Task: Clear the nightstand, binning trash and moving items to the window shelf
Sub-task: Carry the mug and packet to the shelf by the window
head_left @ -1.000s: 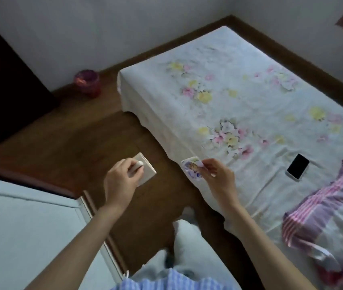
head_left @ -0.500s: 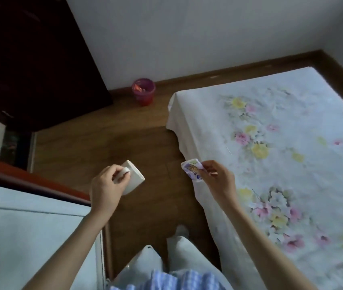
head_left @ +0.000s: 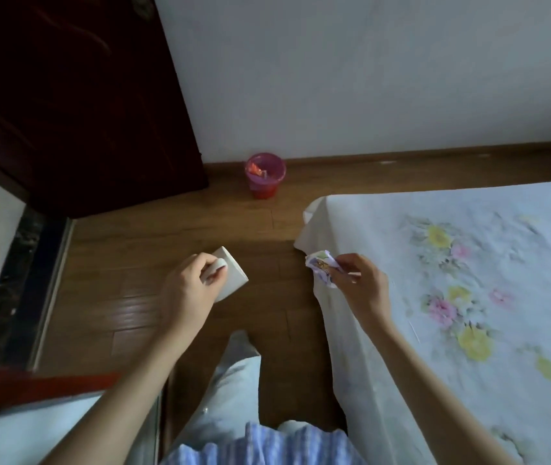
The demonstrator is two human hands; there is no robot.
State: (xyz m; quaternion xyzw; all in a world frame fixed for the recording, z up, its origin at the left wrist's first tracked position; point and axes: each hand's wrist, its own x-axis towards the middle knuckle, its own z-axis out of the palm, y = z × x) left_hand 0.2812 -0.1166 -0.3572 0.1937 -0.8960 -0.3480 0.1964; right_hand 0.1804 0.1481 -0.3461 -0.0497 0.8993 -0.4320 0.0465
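My left hand [head_left: 190, 283] is shut on a white mug [head_left: 230, 273], fingers through its handle, over the wooden floor. To its right, my right hand [head_left: 361, 283] pinches a crumpled printed wrapper [head_left: 321, 266] with purple and yellow marks, held beside the corner of the bed. A small red bin [head_left: 265, 176] with a purple liner stands on the floor against the far wall, ahead of both hands; some red and white trash lies inside it.
A bed with a floral sheet [head_left: 468, 280] fills the right side. A dark wooden door [head_left: 76, 95] stands at the upper left. A red-edged white surface [head_left: 32, 414] sits at the lower left. My legs [head_left: 230, 391] show below.
The view has turned left and advanced: the bin now sits nearer and more central, the bed has slid right. Both hands keep their hold on the mug and the wrapper.
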